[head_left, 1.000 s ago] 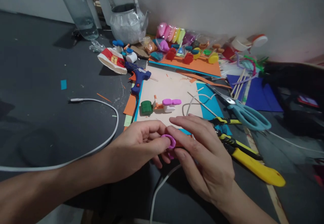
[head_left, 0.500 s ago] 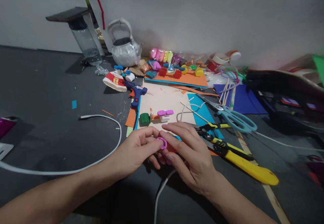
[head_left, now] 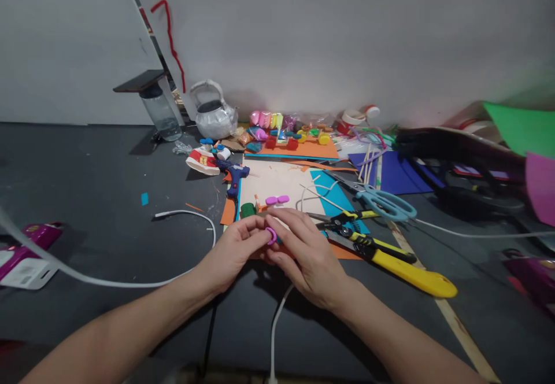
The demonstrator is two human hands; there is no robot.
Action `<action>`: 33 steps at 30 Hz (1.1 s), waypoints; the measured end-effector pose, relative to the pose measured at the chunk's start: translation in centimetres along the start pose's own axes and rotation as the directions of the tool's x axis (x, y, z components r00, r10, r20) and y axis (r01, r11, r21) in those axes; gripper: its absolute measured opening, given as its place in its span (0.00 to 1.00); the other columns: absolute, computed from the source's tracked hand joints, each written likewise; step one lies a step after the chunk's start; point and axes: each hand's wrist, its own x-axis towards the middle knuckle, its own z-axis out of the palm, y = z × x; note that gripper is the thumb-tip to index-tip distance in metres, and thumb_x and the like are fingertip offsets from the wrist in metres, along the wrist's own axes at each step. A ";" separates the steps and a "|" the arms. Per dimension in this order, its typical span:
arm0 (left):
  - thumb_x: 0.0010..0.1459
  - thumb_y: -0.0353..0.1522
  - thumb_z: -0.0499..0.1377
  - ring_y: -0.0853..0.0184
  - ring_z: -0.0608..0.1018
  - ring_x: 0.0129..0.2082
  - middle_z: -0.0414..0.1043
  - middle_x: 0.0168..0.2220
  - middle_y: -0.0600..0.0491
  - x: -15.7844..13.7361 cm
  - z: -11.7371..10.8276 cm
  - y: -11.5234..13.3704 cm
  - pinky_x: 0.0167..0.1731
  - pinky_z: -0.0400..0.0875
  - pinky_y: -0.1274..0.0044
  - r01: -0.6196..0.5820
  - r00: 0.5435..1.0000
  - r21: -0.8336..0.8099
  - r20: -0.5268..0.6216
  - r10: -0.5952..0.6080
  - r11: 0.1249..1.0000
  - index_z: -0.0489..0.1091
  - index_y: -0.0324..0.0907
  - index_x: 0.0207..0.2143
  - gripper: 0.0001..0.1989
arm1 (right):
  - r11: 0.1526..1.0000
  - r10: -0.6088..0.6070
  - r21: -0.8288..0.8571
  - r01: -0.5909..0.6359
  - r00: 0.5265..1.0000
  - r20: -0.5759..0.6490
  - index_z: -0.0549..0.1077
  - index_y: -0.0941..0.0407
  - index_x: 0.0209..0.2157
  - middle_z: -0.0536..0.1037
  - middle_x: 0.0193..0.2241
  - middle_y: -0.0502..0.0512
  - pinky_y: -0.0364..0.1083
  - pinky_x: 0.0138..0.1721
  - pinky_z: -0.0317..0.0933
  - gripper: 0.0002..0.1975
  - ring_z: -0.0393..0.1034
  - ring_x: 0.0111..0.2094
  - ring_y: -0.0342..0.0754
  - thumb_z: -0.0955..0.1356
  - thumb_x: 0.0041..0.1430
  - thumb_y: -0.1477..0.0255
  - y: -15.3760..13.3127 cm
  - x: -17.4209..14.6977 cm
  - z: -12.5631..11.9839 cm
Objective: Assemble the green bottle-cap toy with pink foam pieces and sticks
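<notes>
A small magenta ring-like piece [head_left: 272, 235], perhaps modelling clay, sits between my two hands. My left hand [head_left: 243, 248] pinches it between thumb and fingers. My right hand [head_left: 306, 254] curves over it from the other side, its fingertips against the piece and partly hiding it. Just beyond the hands, a dark green lump [head_left: 248, 210] and a flat magenta double-lobed piece [head_left: 277, 200] lie on a pale sheet [head_left: 277, 178]. A small orange piece [head_left: 258, 203] stands between them.
A blue glue gun [head_left: 235, 177] lies at the left of the sheet. To the right are blue-handled scissors [head_left: 390, 203], yellow-black pliers [head_left: 362, 215] and a yellow cutter [head_left: 416, 273]. A kettle [head_left: 215, 121] and bottle [head_left: 162, 115] stand behind. A white cable [head_left: 130, 284] crosses the left side.
The camera view has tilted up, so the table items shift and more wall shows. Both hands stay together on the magenta piece, with the right hand's fingers drawn in closer around it.
</notes>
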 end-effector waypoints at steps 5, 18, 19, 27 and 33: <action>0.50 0.36 0.70 0.73 0.74 0.26 0.73 0.28 0.55 -0.1 0.0 -0.1 0.32 0.71 0.80 0.009 1.000 0.000 0.008 -0.009 1.000 0.73 0.37 0.35 0.14 | 0.998 -0.017 -0.058 0.018 1.000 0.016 0.61 0.61 0.62 0.70 0.57 0.70 0.65 0.56 0.63 0.25 0.62 0.60 0.60 0.62 0.68 0.66 0.0 -0.1 0.0; 0.48 0.37 0.71 0.72 0.77 0.26 0.75 0.28 0.55 -0.2 0.0 0.3 0.30 0.72 0.80 0.027 1.000 -0.055 -0.013 -0.028 0.998 0.72 0.38 0.35 0.17 | 0.998 -0.052 -0.023 0.053 0.999 0.014 0.60 0.61 0.63 0.70 0.58 0.70 0.63 0.58 0.62 0.27 0.60 0.62 0.58 0.62 0.68 0.63 0.1 0.1 -0.1; 0.48 0.37 0.71 0.73 0.77 0.27 0.75 0.28 0.56 -0.2 0.0 0.3 0.30 0.71 0.81 0.028 0.999 -0.057 -0.015 -0.029 0.998 0.71 0.38 0.35 0.16 | 0.999 -0.043 -0.027 0.043 0.999 0.009 0.60 0.60 0.64 0.70 0.58 0.70 0.63 0.58 0.63 0.27 0.60 0.62 0.58 0.63 0.67 0.65 0.1 0.1 0.0; 0.51 0.37 0.70 0.73 0.75 0.27 0.75 0.29 0.55 0.0 -0.4 0.0 0.31 0.71 0.81 0.043 0.999 -0.005 0.030 -0.043 0.999 0.73 0.38 0.36 0.15 | 1.000 -0.004 -0.020 0.004 0.999 0.034 0.59 0.58 0.64 0.70 0.58 0.69 0.64 0.57 0.63 0.27 0.61 0.62 0.59 0.64 0.67 0.65 0.4 -0.1 0.2; 0.54 0.35 0.67 0.74 0.75 0.26 0.73 0.28 0.55 0.1 -0.7 0.0 0.28 0.71 0.82 0.016 0.999 0.036 0.032 -0.017 0.999 0.73 0.37 0.34 0.11 | 1.000 -0.006 0.014 0.006 0.999 0.048 0.63 0.56 0.62 0.70 0.58 0.66 0.63 0.57 0.62 0.23 0.62 0.61 0.58 0.64 0.66 0.68 0.5 -0.1 -0.4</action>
